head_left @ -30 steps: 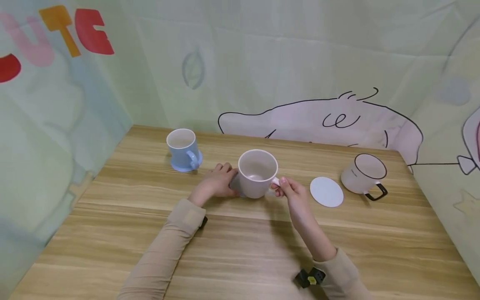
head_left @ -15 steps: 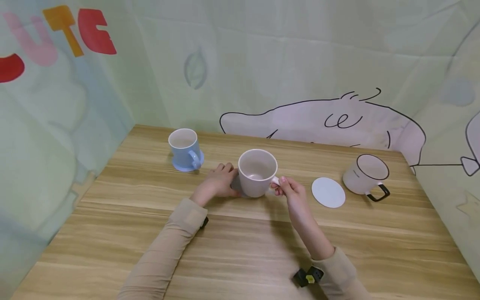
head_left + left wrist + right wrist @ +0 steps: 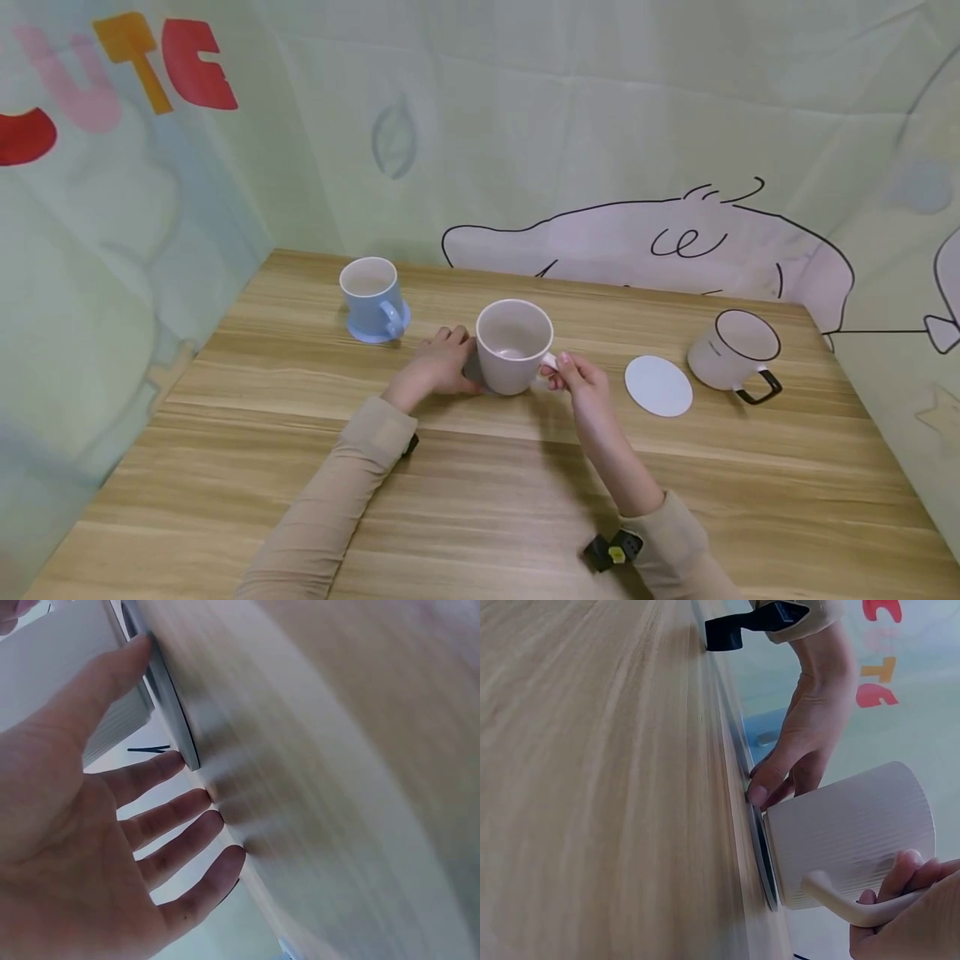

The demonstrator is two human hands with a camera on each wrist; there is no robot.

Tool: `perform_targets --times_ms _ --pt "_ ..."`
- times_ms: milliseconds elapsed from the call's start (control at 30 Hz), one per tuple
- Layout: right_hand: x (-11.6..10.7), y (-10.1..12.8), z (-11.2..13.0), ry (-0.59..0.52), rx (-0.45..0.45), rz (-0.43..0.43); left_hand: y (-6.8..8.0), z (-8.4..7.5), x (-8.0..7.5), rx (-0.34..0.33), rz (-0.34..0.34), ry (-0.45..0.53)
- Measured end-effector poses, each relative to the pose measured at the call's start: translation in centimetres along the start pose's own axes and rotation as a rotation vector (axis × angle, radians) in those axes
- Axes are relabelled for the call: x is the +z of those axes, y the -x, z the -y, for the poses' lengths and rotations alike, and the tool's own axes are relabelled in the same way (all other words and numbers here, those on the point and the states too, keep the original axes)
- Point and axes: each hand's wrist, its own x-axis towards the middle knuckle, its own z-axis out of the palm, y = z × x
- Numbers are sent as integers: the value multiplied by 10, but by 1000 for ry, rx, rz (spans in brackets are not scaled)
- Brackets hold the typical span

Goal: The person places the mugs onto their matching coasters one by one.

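Observation:
A white mug [image 3: 510, 371] with a ribbed wall stands near the middle of the table, over a thin grey coaster [image 3: 472, 367]. My right hand [image 3: 588, 392] pinches its handle from the right. To the left, my left hand [image 3: 438, 363] holds the coaster's rim between thumb and index finger; the other fingertips touch the wood, as the left wrist view shows. In the right wrist view the base of the ribbed mug [image 3: 847, 832] lies close against the coaster [image 3: 762, 851]; whether they touch fully I cannot tell. Most of the coaster is hidden under the mug.
A blue mug [image 3: 369, 304] stands on a blue coaster [image 3: 362, 335] at the back left. On the right lie a white round coaster [image 3: 658, 386] and, beside it, a white mug with black rim and handle [image 3: 723, 358]. Printed cloth [image 3: 525, 125] walls the table's back and sides.
Both hands, the white mug and the grey coaster stay almost in place. The head view has shifted slightly, so the other mugs appear a little further right.

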Motion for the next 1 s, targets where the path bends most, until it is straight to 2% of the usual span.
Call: perform_targets --times_ms 467,1000 --pt "4 -8 -3 3 0 1 -2 1 1 -15 7 1" --pt "12 -13 -1 11 -3 18 -5 9 2 -6 -6 68"
